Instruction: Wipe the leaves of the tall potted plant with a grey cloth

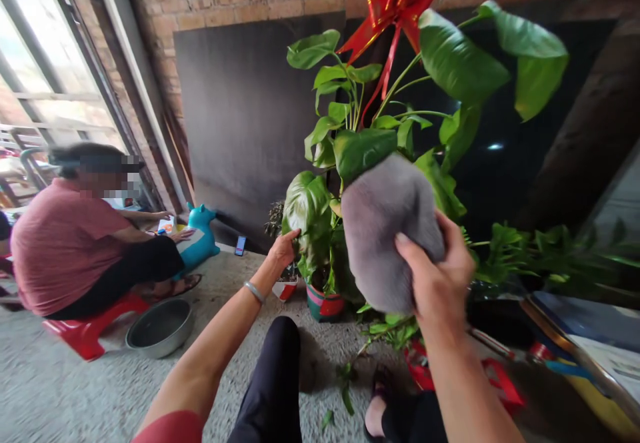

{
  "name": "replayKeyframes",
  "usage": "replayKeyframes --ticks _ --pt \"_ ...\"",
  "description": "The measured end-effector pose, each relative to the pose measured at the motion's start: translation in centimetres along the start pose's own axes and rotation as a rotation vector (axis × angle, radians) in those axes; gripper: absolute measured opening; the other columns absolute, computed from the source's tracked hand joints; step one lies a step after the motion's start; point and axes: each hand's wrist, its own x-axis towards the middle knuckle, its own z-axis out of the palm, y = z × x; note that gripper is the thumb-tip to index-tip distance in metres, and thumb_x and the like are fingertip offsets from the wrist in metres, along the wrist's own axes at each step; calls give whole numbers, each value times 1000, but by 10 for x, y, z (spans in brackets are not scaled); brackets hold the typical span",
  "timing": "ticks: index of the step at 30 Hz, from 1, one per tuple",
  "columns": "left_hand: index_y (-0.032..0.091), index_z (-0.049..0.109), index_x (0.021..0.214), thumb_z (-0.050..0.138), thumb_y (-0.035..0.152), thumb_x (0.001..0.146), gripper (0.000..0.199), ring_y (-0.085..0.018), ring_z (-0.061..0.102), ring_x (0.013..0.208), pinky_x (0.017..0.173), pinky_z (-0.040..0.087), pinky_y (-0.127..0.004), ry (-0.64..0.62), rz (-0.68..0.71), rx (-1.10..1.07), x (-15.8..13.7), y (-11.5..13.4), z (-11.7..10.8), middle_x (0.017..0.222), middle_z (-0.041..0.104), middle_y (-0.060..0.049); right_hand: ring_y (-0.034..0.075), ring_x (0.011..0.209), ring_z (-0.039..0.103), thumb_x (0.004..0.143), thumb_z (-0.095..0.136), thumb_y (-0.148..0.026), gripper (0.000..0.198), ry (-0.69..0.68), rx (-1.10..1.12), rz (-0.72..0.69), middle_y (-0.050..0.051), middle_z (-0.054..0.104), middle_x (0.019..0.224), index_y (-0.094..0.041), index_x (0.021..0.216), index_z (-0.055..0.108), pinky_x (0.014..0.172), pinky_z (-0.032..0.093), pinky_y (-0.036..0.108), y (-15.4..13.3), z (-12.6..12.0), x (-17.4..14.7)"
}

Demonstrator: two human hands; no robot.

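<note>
A large leafy potted plant rises in front of me, in a green and red pot. My left hand reaches forward to the lower left of the plant, its fingers closed at the edge of a broad green leaf. Bunched in my right hand is a soft grey cloth, thumb on top and the other fingers behind it. The cloth is in front of the stems and hides part of the foliage. Whether it touches a leaf, I cannot tell.
A red ribbon bow hangs on the plant. On the left a person sits on a red stool, beside a grey basin and a blue animal figure. A phone leans behind. Books lie at the right.
</note>
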Motion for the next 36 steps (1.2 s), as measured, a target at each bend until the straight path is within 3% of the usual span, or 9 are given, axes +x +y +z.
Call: replayKeyframes --ticks 4,8,12,16,20,24,27,30,36 --pt "12 74 97 73 3 77 22 -19 75 67 72 63 -30 6 32 81 -16 -5 13 77 79 -5 31 113 72 64 77 -32 54 -272 -10 181 9 80 117 -21 116 74 109 54 49 37 59 3" --pt "11 75 91 75 5 78 14 -21 75 66 75 64 -34 104 -49 150 -17 0 5 75 79 -7 32 105 75 59 78 -30 53 -608 -111 417 8 82 109 -20 110 76 102 58 48 59 40 -36" --pt "10 73 86 71 3 83 9 -19 72 61 69 63 -33 79 -98 153 -20 1 4 74 78 -8 29 102 75 71 79 -40 56 -439 -25 190 7 81 115 -22 123 74 93 61 43 17 12 -21" --pt "11 73 90 75 1 77 16 -19 73 63 67 63 -32 10 -73 155 -26 -13 18 77 78 -7 29 117 71 73 76 -33 56 -241 -38 -85 8 77 130 -21 127 71 108 54 46 3 51 29" --pt "12 73 92 79 7 74 20 -18 72 63 69 62 -30 92 -23 203 -24 -21 17 75 78 -5 34 117 72 64 74 -22 56 -471 -208 179 12 79 122 -17 120 75 112 51 52 52 70 11" --pt "14 70 93 77 11 74 21 -17 69 58 62 59 -29 166 -14 236 -19 -15 0 69 75 -2 32 108 74 64 75 -25 51 -684 -227 357 9 82 113 -19 114 78 104 56 48 60 17 -37" --pt "14 67 87 75 5 71 20 -16 67 56 58 57 -27 130 -11 237 -22 -15 -4 68 74 -2 27 99 75 72 77 -33 46 -621 -99 240 5 81 110 -23 117 77 93 61 41 23 -11 -32" --pt "15 67 83 74 6 71 16 -15 67 58 59 57 -27 85 10 250 -27 -26 4 71 74 -2 27 105 74 76 77 -35 48 -365 -41 -29 5 79 119 -25 123 75 96 60 42 -4 5 0" --pt "17 64 75 79 10 68 18 -14 63 56 60 54 -27 74 8 370 -33 -44 2 66 69 0 35 113 75 66 70 -27 49 -531 -207 113 11 82 120 -21 115 77 108 55 52 59 40 -17"
